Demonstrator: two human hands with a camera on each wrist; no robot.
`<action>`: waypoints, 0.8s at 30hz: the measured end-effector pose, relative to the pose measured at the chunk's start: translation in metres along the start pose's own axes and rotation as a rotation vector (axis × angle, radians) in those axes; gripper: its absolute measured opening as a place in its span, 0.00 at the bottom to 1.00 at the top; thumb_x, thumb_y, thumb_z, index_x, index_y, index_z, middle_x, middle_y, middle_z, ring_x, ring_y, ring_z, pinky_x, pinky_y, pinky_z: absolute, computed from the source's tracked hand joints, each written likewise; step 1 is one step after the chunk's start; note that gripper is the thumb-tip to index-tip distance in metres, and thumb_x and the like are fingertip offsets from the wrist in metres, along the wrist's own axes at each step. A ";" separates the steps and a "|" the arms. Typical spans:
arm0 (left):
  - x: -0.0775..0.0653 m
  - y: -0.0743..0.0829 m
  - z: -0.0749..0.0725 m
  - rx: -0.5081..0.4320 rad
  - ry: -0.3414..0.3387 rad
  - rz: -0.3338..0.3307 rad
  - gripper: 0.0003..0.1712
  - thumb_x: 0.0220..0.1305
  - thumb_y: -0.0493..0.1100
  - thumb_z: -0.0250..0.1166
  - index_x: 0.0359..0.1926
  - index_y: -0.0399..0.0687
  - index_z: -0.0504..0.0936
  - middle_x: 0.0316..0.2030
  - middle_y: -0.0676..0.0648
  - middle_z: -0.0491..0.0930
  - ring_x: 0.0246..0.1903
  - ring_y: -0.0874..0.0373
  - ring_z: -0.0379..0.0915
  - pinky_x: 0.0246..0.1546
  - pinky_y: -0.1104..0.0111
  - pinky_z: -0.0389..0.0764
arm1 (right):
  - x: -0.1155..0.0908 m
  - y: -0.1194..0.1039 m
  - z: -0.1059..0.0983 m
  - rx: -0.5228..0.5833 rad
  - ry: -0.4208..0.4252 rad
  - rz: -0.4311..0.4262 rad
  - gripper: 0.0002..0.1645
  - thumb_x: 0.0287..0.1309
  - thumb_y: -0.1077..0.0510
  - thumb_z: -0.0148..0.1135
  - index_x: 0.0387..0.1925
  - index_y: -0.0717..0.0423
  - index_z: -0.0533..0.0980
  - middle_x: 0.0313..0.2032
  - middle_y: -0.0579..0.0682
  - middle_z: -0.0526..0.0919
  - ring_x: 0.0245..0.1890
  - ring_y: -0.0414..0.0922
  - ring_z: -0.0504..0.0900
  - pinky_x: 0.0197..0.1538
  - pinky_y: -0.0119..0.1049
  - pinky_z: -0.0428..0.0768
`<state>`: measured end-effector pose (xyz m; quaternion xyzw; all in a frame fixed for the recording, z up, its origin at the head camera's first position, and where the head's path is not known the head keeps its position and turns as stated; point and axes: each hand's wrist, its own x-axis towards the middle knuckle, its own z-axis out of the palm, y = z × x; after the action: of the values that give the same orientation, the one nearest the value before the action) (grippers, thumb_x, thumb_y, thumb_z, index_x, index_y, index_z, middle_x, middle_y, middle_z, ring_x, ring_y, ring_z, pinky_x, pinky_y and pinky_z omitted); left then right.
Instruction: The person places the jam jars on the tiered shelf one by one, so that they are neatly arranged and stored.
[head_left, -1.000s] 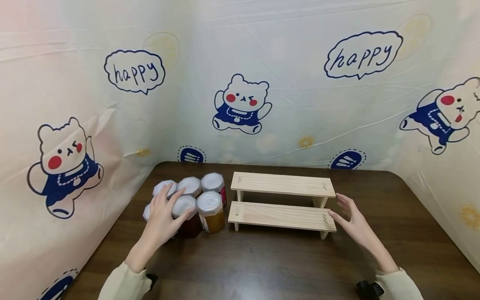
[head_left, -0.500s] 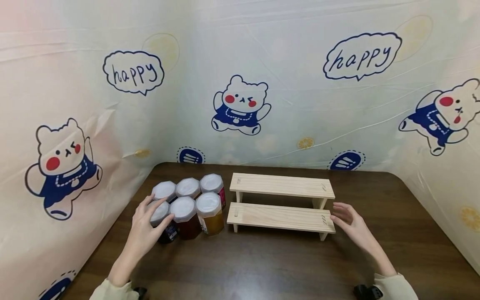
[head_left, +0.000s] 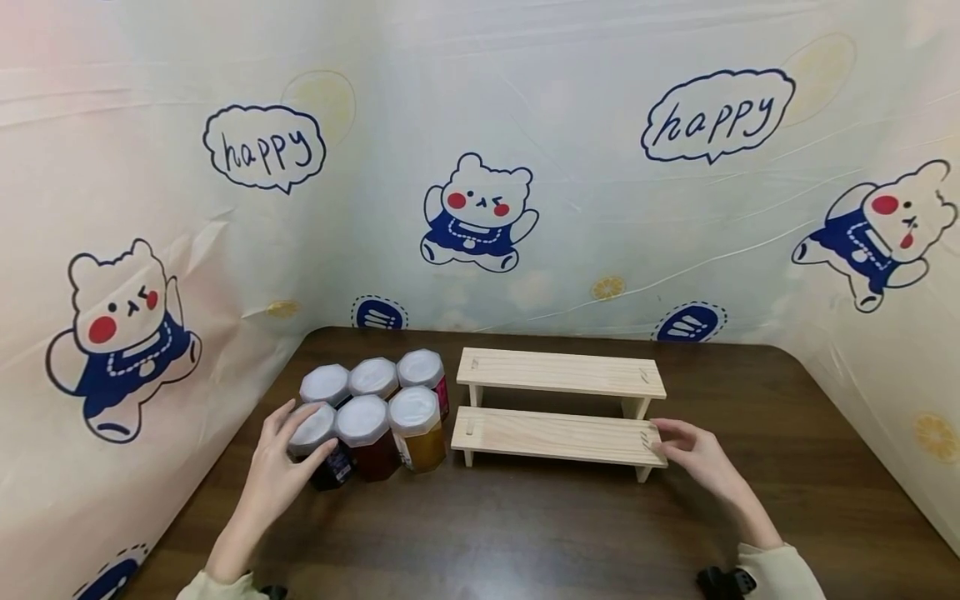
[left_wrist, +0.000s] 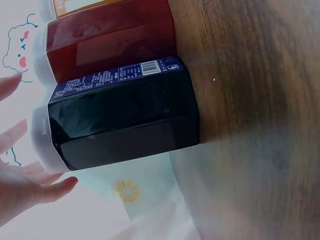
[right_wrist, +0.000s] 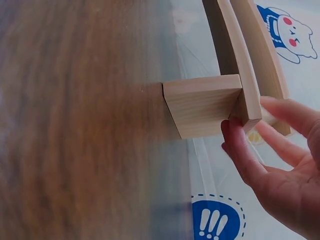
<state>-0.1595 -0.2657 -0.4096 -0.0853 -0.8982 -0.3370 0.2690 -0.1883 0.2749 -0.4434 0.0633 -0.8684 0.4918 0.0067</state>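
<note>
My left hand [head_left: 273, 458] curves round the white lid [head_left: 313, 427] of the dark jar [head_left: 334, 468] at the front left, with thumb and fingers apart. In the left wrist view that jar [left_wrist: 125, 117] stands on the table, and the fingers [left_wrist: 12, 137] spread beside its lid without a visible grip. My right hand [head_left: 701, 462] is at the right end of the lower board of a two-step wooden shelf [head_left: 555, 435]. The right wrist view has its fingers [right_wrist: 240, 150] on either side of the board's end [right_wrist: 248, 107], pinching it.
Beside the dark jar stand a red-brown jar [head_left: 375, 458] and an amber jar [head_left: 424, 450], with several lidded jars behind them. Left of the shelf [head_left: 558, 372], the jars are close together. A printed curtain [head_left: 585, 217] surrounds the brown table [head_left: 525, 533].
My left hand has moved left from above the jars to the lid of the front-left one. My right hand has come forward and inward onto the end of the lower board.
</note>
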 end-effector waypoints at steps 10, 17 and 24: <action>-0.001 -0.009 0.001 0.010 -0.005 -0.057 0.28 0.42 0.36 0.70 0.48 0.39 0.74 0.54 0.27 0.57 0.49 0.29 0.58 0.41 0.43 0.61 | 0.001 0.004 0.000 0.010 -0.018 0.048 0.26 0.52 0.56 0.60 0.51 0.67 0.71 0.49 0.63 0.74 0.33 0.32 0.76 0.36 0.28 0.72; -0.001 -0.015 0.001 -0.006 -0.045 -0.119 0.30 0.44 0.39 0.70 0.51 0.40 0.73 0.52 0.30 0.61 0.48 0.35 0.61 0.40 0.48 0.63 | 0.002 0.004 0.000 0.047 -0.032 0.093 0.27 0.53 0.55 0.60 0.52 0.67 0.70 0.53 0.64 0.70 0.39 0.32 0.74 0.38 0.27 0.72; -0.002 -0.018 0.001 0.022 -0.069 -0.174 0.33 0.43 0.44 0.71 0.54 0.46 0.72 0.47 0.37 0.65 0.41 0.50 0.63 0.37 0.63 0.65 | 0.001 0.005 -0.001 0.117 -0.043 0.120 0.28 0.53 0.56 0.60 0.53 0.68 0.68 0.54 0.65 0.69 0.39 0.30 0.74 0.40 0.27 0.73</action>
<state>-0.1646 -0.2787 -0.4216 -0.0154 -0.9146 -0.3460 0.2087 -0.1900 0.2782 -0.4472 0.0217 -0.8402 0.5399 -0.0452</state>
